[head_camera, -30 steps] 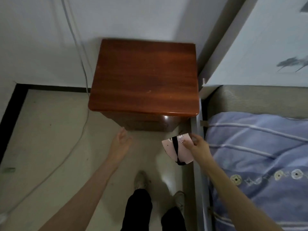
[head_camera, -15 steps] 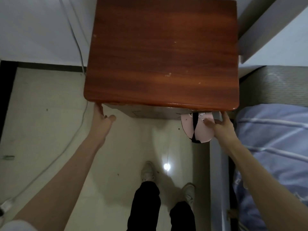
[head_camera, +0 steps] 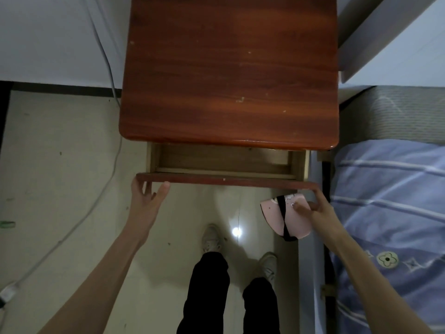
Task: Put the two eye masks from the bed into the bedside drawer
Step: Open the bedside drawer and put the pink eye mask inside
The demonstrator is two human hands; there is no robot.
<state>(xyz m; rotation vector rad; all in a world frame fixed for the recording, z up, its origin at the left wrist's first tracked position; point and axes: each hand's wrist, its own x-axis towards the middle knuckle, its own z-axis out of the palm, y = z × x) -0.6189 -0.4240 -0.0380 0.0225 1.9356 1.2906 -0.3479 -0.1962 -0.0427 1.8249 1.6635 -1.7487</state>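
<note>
The left hand (head_camera: 147, 201) hooks the drawer front (head_camera: 226, 180), likely to pull it wider. The right hand (head_camera: 320, 210) pinches a pink eye mask (head_camera: 296, 222) beside it, ready to drop in.

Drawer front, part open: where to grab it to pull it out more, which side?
Take the top edge of the drawer front near its middle, hooking over it from the person's side. The open gap behind that thin panel leaves room, and no handle shows from above. The left hand grips its left end.

A home bedroom: wooden bedside cabinet (head_camera: 228, 68) beside a bed (head_camera: 390, 201) with striped bedding.
</note>
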